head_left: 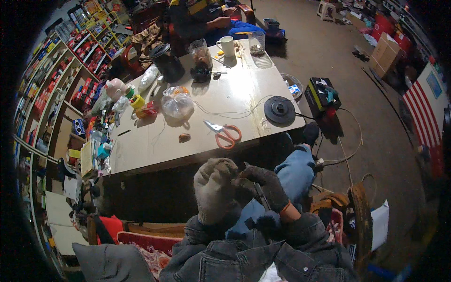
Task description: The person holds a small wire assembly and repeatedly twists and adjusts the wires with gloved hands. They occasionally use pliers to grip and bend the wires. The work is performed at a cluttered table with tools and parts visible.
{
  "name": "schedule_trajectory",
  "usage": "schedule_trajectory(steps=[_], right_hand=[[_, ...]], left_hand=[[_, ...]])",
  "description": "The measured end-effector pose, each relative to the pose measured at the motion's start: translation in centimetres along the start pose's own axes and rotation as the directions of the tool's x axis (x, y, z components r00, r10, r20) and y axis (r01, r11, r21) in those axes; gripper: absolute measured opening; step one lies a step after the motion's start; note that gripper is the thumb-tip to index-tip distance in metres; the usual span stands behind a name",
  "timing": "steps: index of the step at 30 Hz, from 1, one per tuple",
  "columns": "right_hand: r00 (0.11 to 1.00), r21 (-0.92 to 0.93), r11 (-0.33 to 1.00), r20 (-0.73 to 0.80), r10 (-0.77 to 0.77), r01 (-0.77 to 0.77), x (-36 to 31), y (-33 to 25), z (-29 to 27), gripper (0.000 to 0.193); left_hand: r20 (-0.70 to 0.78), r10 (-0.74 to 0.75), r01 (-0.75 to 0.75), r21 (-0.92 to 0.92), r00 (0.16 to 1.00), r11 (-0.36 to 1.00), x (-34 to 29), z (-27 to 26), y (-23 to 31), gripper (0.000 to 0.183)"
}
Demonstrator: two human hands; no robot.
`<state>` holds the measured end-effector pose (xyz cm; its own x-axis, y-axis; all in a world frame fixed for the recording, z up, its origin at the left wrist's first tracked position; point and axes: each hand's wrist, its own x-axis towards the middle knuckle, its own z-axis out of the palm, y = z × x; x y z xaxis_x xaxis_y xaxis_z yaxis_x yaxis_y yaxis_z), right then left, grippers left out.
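My left hand (215, 185), in a light grey knit glove, is curled closed above my lap, just off the table's front edge. What it holds, if anything, is hidden. Beside it, nearly touching, my right hand (268, 184) wears a darker grey glove. Its fingers are closed around a slim dark tool (261, 196), whose straight shaft shows below the palm; its kind is not clear. Scissors (226, 134) with orange handles lie spread on the table beyond my hands. A small brown object (184, 137) rests to their left.
On the pale table (141, 152) stand a tied plastic bag (177, 103), a black lidded bin (167, 63), a white mug (226, 46) and a round black base (279, 111). Another person (202, 21) sits at the far side. A black box (322, 94) and cables lie right.
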<state>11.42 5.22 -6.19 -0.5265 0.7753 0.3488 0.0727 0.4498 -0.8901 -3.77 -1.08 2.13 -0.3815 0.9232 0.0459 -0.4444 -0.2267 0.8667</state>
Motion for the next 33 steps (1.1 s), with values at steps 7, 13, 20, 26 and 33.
schedule_trajectory(steps=[7, 13, 20, 26, 33], right_hand=[[0.968, 0.01, 0.972, 0.094, 0.234, -0.236, 0.1, 4.6, 1.5, 0.016], [0.933, -0.385, 0.87, 0.056, 0.355, -0.308, -0.3, 5.2, 1.2, 0.023], [0.966, 0.137, 0.989, -0.242, 0.095, -0.063, 2.1, -1.6, -1.9, 0.041], [0.97, 0.29, 0.956, -0.222, 0.099, -0.031, 1.9, -8.6, -4.9, 0.035], [0.998, -0.402, 0.915, -0.068, -0.005, -0.022, 2.2, -7.2, -5.9, 0.02]], left_hand=[[-0.043, 0.615, -0.334, 0.809, 0.787, 0.484, 0.9, -3.0, 0.4, 0.027], [-0.428, 0.454, -0.25, 0.452, 0.782, 0.856, 0.8, -3.9, 2.2, 0.026], [-0.047, 0.353, -0.3, 0.432, 0.934, 0.851, 0.8, -0.5, 0.7, 0.024], [0.005, 0.216, -0.192, 0.485, 0.976, 0.853, -0.1, 1.1, 0.6, 0.013], [0.56, -0.292, -0.593, 0.804, 0.775, -0.033, 1.7, 4.0, 4.5, 0.014]])
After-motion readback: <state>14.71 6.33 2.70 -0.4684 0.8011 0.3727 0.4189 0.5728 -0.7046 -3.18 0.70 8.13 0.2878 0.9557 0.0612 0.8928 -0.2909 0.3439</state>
